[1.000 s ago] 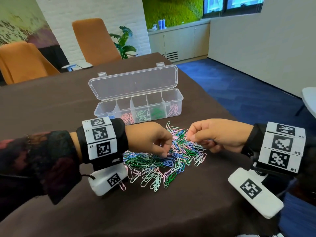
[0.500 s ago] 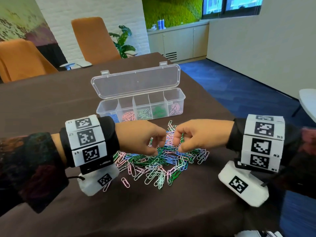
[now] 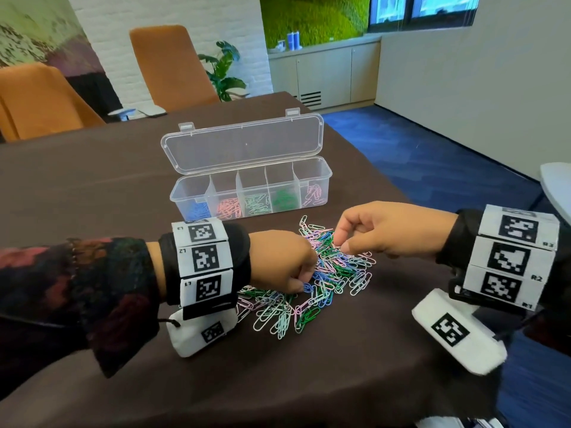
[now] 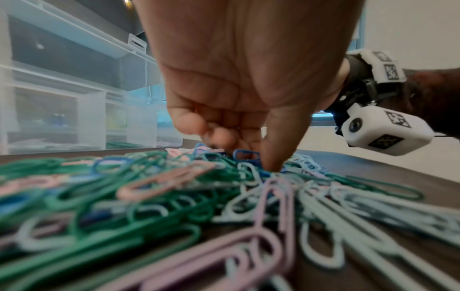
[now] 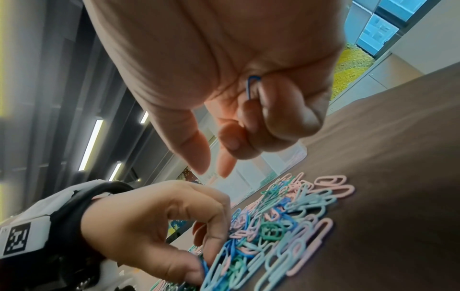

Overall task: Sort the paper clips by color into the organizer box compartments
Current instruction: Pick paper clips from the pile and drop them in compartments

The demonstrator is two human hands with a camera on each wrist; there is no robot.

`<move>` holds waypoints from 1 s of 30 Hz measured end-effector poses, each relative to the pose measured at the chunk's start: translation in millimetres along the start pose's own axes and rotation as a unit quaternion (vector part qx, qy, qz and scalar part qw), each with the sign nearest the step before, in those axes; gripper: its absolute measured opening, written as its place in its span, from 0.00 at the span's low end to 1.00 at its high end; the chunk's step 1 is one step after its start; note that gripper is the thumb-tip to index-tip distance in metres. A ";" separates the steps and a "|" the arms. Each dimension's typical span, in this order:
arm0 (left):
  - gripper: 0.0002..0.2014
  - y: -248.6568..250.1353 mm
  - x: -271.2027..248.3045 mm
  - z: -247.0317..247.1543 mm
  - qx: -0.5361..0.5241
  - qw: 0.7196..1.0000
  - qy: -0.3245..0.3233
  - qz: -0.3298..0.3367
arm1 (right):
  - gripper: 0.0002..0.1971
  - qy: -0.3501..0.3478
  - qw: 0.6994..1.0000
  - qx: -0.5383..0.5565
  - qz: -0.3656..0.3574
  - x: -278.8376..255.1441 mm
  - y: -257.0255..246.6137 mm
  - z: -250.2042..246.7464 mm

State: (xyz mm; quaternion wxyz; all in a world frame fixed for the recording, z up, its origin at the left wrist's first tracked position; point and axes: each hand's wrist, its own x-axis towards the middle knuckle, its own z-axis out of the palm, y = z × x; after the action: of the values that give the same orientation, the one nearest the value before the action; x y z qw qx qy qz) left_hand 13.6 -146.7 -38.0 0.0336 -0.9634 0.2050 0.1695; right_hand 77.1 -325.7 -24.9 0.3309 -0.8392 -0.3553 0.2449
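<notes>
Both hands apart now; right hand (image 3: 390,231) lifted off pile (image 3: 312,273).

The left hand (image 3: 279,261) covers part of the paper clip pile (image 3: 312,279), and its fingers (image 4: 271,153) bury their tips among the clips. The blue paper clip (image 5: 251,86) shows only its looped end inside the right hand (image 5: 236,82). The nearest clips blur in the left wrist view.
</notes>
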 end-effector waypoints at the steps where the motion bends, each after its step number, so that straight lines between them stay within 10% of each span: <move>1: 0.02 -0.1 -1.1 0.3 -0.006 1.000 0.000 0.002 | 0.02 0.005 1.000 0.004 -0.001 -0.1 1.0 -0.3; 11: 0.10 -17.8 -19.2 -2.7 -0.260 0.962 0.076 -0.026 | 0.06 0.014 0.990 0.138 0.019 4.9 3.2 2.4; 15: 0.07 -33.0 -24.8 3.6 -0.531 0.838 0.116 -0.054 | 0.06 0.038 0.959 0.273 0.059 15.1 -5.6 1.6; 22: 0.13 -31.1 -31.5 14.3 -0.852 0.484 0.108 -0.166 | 0.16 -0.012 0.914 0.390 0.110 45.6 -35.3 -2.9; 30: 0.31 -34.5 -39.3 23.3 -0.899 0.394 0.116 -0.151 | 0.26 -0.072 0.924 0.377 0.003 59.9 -97.2 2.6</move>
State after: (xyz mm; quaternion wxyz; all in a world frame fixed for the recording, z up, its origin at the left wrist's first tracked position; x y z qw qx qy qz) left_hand -13.5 -97.0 -46.7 -0.8511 -0.4605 -0.2135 0.1341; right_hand 70.8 -227.9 33.7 0.5956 -0.6339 -0.2571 0.4211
